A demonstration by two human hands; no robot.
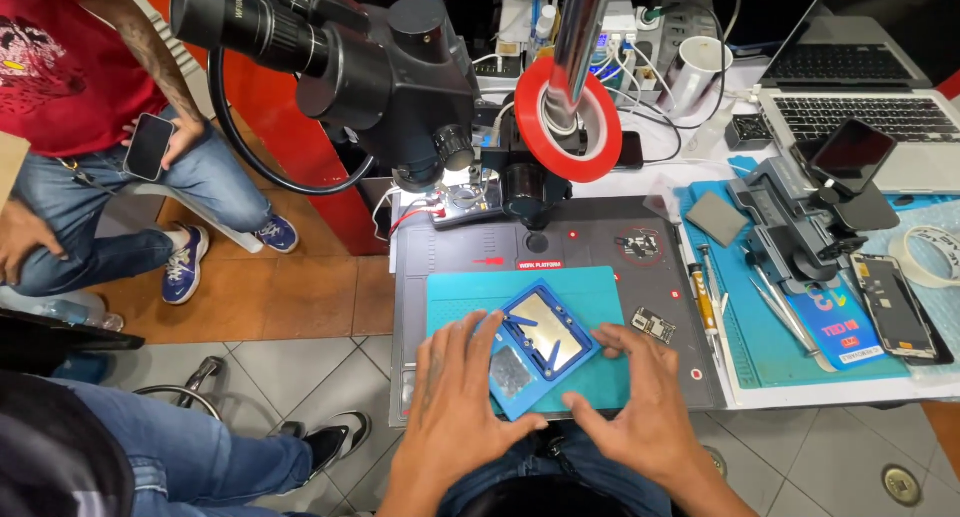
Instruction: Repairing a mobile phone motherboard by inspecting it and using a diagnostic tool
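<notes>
A blue jig (540, 349) lies tilted on a teal mat (600, 297), near the front edge of a dark work pad (600, 239) under a microscope (400, 67). It is steadied from both sides. The left hand (455, 407) is laid flat over its near-left corner, fingers spread and resting on the blue frame; the right hand (645, 402) is set at its right edge, fingertips touching the frame and the mat beside it. Neither hand is closed around anything: both are spread open and pressing down, with nothing pinched or lifted.

The step in hand is judged to be the seating or aligning of a metal plate (547, 329) in the jig. It is best done with even, light pressure at opposite corners, so that the frame is kept from sliding on the mat, and with fingertips kept off the shiny plate itself. A small board (653, 325) lies just right of the mat and should be left undisturbed. Tweezers (780, 312) rest well apart on the right.
</notes>
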